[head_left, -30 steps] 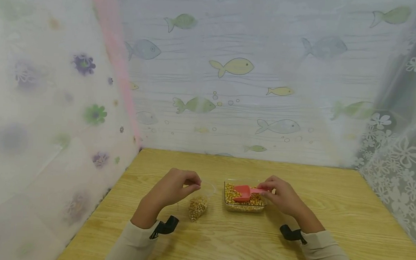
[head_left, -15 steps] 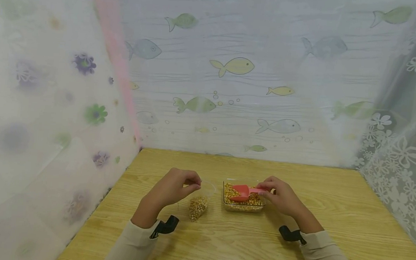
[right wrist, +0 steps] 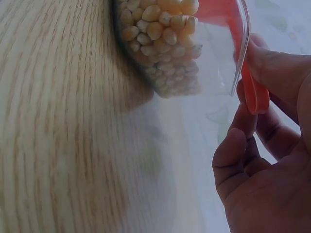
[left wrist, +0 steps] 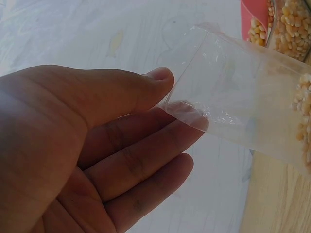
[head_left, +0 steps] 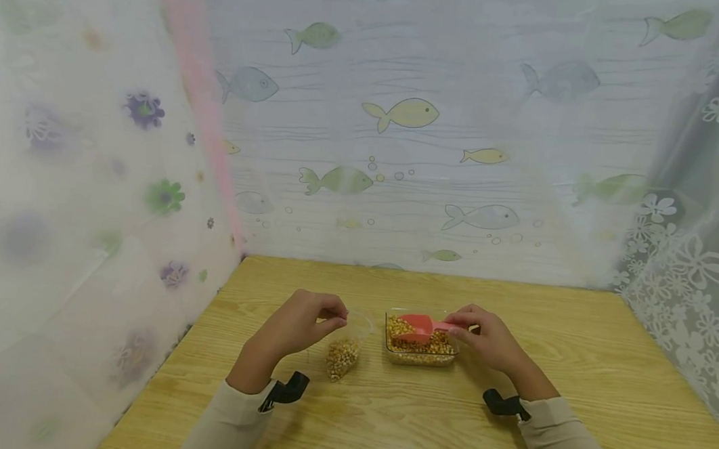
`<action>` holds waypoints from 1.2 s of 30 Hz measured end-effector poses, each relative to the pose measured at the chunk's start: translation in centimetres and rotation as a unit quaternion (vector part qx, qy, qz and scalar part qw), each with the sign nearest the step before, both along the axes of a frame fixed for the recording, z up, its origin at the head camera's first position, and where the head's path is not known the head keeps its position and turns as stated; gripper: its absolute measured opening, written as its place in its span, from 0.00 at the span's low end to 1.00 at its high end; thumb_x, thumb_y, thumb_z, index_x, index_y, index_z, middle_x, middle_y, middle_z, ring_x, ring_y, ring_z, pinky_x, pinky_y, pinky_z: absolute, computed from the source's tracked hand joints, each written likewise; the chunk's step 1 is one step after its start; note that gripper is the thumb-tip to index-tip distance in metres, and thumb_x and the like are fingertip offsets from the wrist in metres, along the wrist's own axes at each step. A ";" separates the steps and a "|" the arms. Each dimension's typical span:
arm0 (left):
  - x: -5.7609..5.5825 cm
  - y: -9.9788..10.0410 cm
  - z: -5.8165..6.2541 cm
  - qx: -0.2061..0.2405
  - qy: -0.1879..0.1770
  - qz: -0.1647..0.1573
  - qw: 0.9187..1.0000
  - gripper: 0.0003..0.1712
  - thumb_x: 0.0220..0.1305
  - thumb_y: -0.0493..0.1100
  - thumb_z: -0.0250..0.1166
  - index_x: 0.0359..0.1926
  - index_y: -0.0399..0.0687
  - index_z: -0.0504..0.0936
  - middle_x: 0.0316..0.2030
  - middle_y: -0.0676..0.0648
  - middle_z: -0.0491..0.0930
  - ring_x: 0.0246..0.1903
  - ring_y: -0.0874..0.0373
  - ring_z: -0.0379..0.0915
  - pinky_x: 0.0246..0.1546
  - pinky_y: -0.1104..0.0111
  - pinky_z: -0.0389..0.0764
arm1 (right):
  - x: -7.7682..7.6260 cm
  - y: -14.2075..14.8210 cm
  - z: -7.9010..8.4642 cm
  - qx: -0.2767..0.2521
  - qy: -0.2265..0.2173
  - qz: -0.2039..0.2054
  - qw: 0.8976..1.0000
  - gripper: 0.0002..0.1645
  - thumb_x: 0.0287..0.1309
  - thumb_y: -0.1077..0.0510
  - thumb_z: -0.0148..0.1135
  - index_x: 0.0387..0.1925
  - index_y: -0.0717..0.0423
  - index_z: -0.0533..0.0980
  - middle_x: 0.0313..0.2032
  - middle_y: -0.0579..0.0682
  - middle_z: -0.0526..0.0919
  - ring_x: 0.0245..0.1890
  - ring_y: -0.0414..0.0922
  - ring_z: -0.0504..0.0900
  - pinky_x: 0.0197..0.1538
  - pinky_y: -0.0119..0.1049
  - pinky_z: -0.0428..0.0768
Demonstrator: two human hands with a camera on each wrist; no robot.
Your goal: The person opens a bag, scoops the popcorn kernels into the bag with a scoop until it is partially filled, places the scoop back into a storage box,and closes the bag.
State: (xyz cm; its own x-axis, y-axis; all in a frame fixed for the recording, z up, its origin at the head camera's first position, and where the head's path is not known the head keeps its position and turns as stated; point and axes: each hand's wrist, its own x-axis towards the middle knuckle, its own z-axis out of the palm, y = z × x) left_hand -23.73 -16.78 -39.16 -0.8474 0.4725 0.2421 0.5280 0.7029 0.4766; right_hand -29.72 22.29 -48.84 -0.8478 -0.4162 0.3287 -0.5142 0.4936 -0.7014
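- Red scoop (head_left: 422, 329), head view: lies over the glass container (head_left: 421, 353), long axis roughly left-right; handle toward right hand (head_left: 484, 336), mouth toward clear bag (head_left: 349, 334). Yellow kernels (head_left: 441, 344) fill much of the container; some show at the scoop's mouth.
- Same view: bag left of the container, near but apart, on the table (head_left: 374, 415); kernels heaped in its bottom, upper part slack. Left hand (head_left: 302, 322) is nearer the bag, right hand nearer the scoop.
- Left wrist view: thumb and fingers pinch the bag's rim; its mouth looks parted, though the clear film makes the width hard to judge.
- Right wrist view: thumb and fingers clamped on the scoop's handle, just beside the container's wall; kernels sit below the rim.
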 end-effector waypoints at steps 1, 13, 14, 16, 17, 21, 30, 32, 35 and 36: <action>0.0 0.0 0.0 0.000 0.000 0.000 1.000 0.03 0.71 0.44 0.69 0.43 0.57 0.88 0.41 0.58 0.88 0.43 0.64 0.86 0.46 0.64 0.86 | -0.1 0.1 -0.1 -0.004 -0.002 0.001 1.000 0.11 0.70 0.55 0.66 0.50 0.49 0.86 0.44 0.47 0.83 0.43 0.42 0.80 0.38 0.35 0.79; 0.1 0.2 0.0 0.002 -0.001 0.004 1.000 0.02 0.71 0.44 0.69 0.41 0.57 0.88 0.39 0.60 0.88 0.41 0.65 0.86 0.44 0.65 0.85 | -0.6 0.7 -0.8 -0.059 -0.036 -0.008 0.998 0.12 0.71 0.53 0.65 0.51 0.49 0.86 0.49 0.50 0.84 0.41 0.41 0.80 0.39 0.32 0.82; 0.1 0.2 0.1 0.003 -0.001 0.004 1.000 0.02 0.71 0.44 0.69 0.41 0.57 0.88 0.39 0.60 0.88 0.41 0.65 0.86 0.44 0.65 0.85 | -0.6 0.7 -0.8 -0.063 -0.039 -0.009 0.997 0.12 0.71 0.53 0.65 0.51 0.49 0.86 0.49 0.50 0.84 0.41 0.41 0.80 0.38 0.31 0.82; 0.1 0.2 0.1 0.003 0.000 0.004 1.000 0.02 0.71 0.44 0.69 0.41 0.57 0.88 0.39 0.60 0.88 0.41 0.65 0.86 0.44 0.65 0.85 | -0.6 0.6 -0.6 -0.066 -0.037 -0.013 0.997 0.12 0.71 0.54 0.65 0.51 0.49 0.86 0.49 0.51 0.84 0.41 0.41 0.79 0.38 0.31 0.82; 0.1 0.2 0.1 0.003 0.001 0.003 1.000 0.02 0.71 0.44 0.69 0.41 0.57 0.88 0.39 0.60 0.88 0.41 0.65 0.86 0.44 0.65 0.85 | -0.5 0.6 -0.6 -0.066 -0.035 -0.013 0.997 0.11 0.71 0.54 0.65 0.51 0.49 0.86 0.50 0.51 0.84 0.41 0.40 0.79 0.37 0.31 0.81; 0.1 0.2 0.2 0.002 0.004 0.001 1.000 0.02 0.71 0.44 0.69 0.41 0.58 0.87 0.40 0.59 0.88 0.41 0.65 0.86 0.44 0.65 0.85 | -0.2 0.2 0.1 -0.059 -0.015 -0.013 0.998 0.11 0.71 0.59 0.65 0.51 0.54 0.86 0.49 0.54 0.84 0.40 0.40 0.77 0.36 0.30 0.80; 0.0 0.2 0.0 0.004 -0.005 0.003 1.000 0.02 0.71 0.44 0.69 0.42 0.57 0.87 0.39 0.60 0.88 0.41 0.65 0.86 0.44 0.65 0.86 | 0.1 -0.5 1.5 -0.049 0.027 0.005 0.998 0.10 0.71 0.56 0.65 0.50 0.48 0.86 0.47 0.48 0.84 0.38 0.39 0.77 0.35 0.30 0.81; 0.0 0.2 -0.1 0.006 -0.007 0.002 1.000 0.02 0.71 0.44 0.69 0.41 0.58 0.87 0.39 0.60 0.88 0.41 0.65 0.86 0.44 0.65 0.86 | 0.1 -0.7 1.7 -0.050 0.033 0.010 0.998 0.10 0.71 0.57 0.65 0.50 0.48 0.86 0.47 0.48 0.84 0.39 0.38 0.77 0.36 0.30 0.81; -0.1 0.2 -0.2 0.007 -0.007 0.001 1.000 0.02 0.71 0.44 0.69 0.41 0.59 0.87 0.39 0.60 0.88 0.41 0.65 0.86 0.44 0.65 0.86 | 0.2 -1.1 2.0 -0.049 0.036 0.016 0.998 0.10 0.71 0.57 0.65 0.50 0.47 0.86 0.47 0.47 0.84 0.39 0.38 0.77 0.36 0.30 0.81; -0.1 0.2 -0.3 0.006 -0.006 0.000 1.000 0.02 0.71 0.44 0.69 0.41 0.59 0.87 0.39 0.60 0.88 0.41 0.65 0.86 0.44 0.65 0.86 | 0.2 -1.2 2.1 -0.048 0.035 0.018 0.998 0.10 0.71 0.56 0.65 0.50 0.48 0.86 0.47 0.47 0.84 0.39 0.38 0.77 0.36 0.30 0.81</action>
State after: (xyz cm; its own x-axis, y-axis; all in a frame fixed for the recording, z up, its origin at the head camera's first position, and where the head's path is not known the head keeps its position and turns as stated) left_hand -23.85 -16.61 -39.43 -0.8502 0.4694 0.2383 0.5224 0.6970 0.4912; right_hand -29.49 21.07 -46.71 -0.8060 -0.4104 0.4265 -0.5802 0.4057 -0.7062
